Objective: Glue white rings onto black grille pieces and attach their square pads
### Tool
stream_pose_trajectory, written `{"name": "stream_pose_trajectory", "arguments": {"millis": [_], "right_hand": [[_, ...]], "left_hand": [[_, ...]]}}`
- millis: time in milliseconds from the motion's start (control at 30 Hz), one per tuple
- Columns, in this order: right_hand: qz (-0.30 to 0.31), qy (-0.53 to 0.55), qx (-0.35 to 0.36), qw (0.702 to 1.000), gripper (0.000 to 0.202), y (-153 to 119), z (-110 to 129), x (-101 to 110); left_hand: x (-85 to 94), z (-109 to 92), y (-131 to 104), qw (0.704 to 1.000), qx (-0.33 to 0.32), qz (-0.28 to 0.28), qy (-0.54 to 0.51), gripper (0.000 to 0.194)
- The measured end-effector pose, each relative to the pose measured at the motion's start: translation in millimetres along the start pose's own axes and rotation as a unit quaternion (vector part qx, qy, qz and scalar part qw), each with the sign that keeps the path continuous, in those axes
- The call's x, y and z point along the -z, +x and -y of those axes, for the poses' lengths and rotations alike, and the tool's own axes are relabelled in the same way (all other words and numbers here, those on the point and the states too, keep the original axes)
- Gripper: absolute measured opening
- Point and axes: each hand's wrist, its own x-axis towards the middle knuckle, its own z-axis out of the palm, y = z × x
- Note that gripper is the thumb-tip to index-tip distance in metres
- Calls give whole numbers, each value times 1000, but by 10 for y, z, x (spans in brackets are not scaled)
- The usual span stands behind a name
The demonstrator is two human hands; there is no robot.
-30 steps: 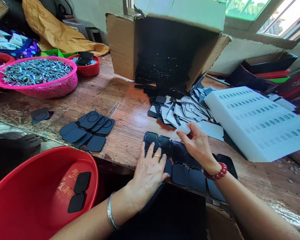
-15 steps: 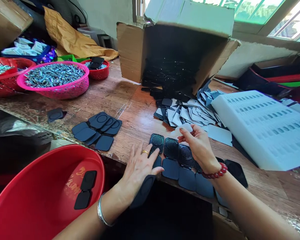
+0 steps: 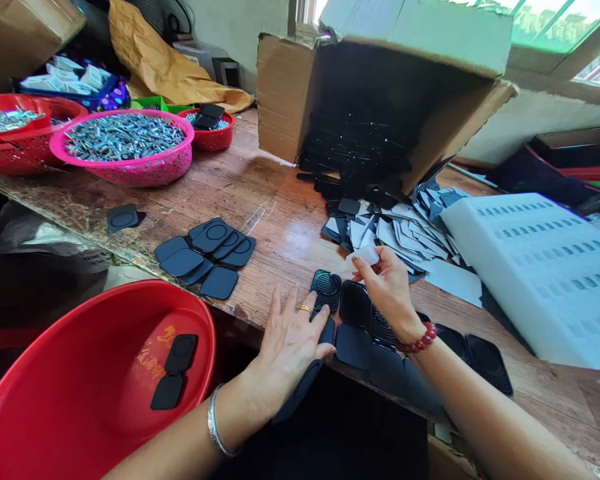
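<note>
Black hinged cases [image 3: 355,303] form a row on the wooden surface [image 3: 290,227] in the head view, its long axis slanting rightward and toward the person. The right hand [image 3: 391,288] pinches a white piece [image 3: 366,255] between thumb and fingers, just over the row's far edge; the cases lie on the person's side of this closed grip. The left hand [image 3: 290,343], spread wide with nothing visibly held, is nearer the row's left end; whether it presses there, I cannot tell. Left of the row, a red tub [image 3: 80,373] contains one opened case [image 3: 180,353]. Farther left and beyond the row, a pink basket [image 3: 145,173] holds metal pins [image 3: 125,133].
</note>
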Motion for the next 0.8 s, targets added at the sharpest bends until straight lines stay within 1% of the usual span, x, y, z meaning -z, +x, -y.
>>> {"name": "stream_pose_trajectory", "arguments": {"millis": [133, 267, 367, 467, 567, 700, 800], "right_hand": [[7, -63, 35, 997, 21, -39, 62, 48], [25, -118, 67, 990, 16, -130, 148, 142], [50, -119, 82, 988, 15, -232, 219, 162], [74, -103, 75, 989, 13, -313, 281, 98], [85, -84, 81, 990, 13, -329, 311, -23], [69, -82, 97, 989, 12, -251, 299, -181], [47, -93, 106, 989, 12, -160, 284, -238]], "left_hand": [[-13, 0, -4, 1000, 1, -4, 0, 63], [-83, 5, -51, 999, -7, -39, 1, 63], [-138, 18, -86, 998, -20, -67, 3, 62], [-168, 32, -101, 996, -32, -81, 6, 61], [-177, 43, -97, 996, -38, -78, 12, 60], [-180, 50, -86, 997, -40, -66, 17, 61], [-176, 49, -79, 997, -38, -59, 14, 61]]}}
